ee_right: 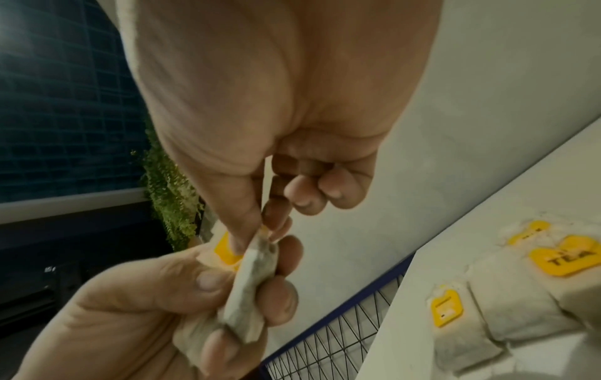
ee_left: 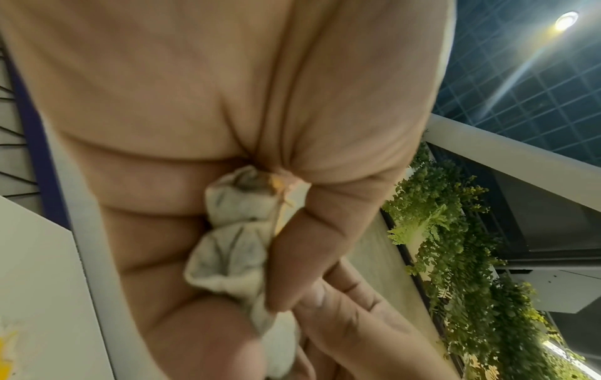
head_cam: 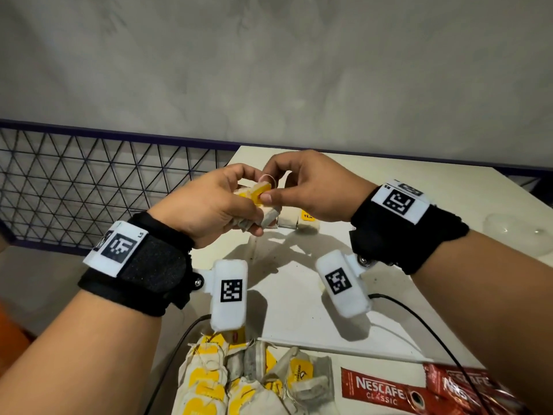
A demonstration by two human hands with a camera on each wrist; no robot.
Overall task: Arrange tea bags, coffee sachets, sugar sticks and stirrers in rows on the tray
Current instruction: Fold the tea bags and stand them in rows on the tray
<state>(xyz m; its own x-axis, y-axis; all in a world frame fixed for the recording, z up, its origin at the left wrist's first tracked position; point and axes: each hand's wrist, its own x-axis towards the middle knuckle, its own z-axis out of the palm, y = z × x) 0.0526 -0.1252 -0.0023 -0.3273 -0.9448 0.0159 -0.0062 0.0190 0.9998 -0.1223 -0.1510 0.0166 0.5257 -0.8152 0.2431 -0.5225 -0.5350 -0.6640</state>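
Observation:
My left hand (head_cam: 221, 202) grips a small bunch of tea bags (head_cam: 266, 217) above the far part of the white table (head_cam: 299, 310); the bags (ee_left: 234, 236) bulge between its curled fingers. My right hand (head_cam: 302, 187) pinches the top of one bag (ee_right: 257, 257) by its yellow tag (head_cam: 258, 194), thumb against forefinger. Two or three tea bags (head_cam: 299, 220) with yellow tags (ee_right: 565, 257) lie on the table just beyond and right of the hands. Near me lie a heap of tea bags (head_cam: 239, 381), two red coffee sachets (head_cam: 386, 390) and a thin white stirrer (head_cam: 344, 350).
A black wire-mesh railing (head_cam: 89, 181) with a purple top rail runs along the table's left and far sides. A clear plastic object (head_cam: 520, 232) sits at the right edge of the table. Black cables (head_cam: 434, 333) cross the table near me.

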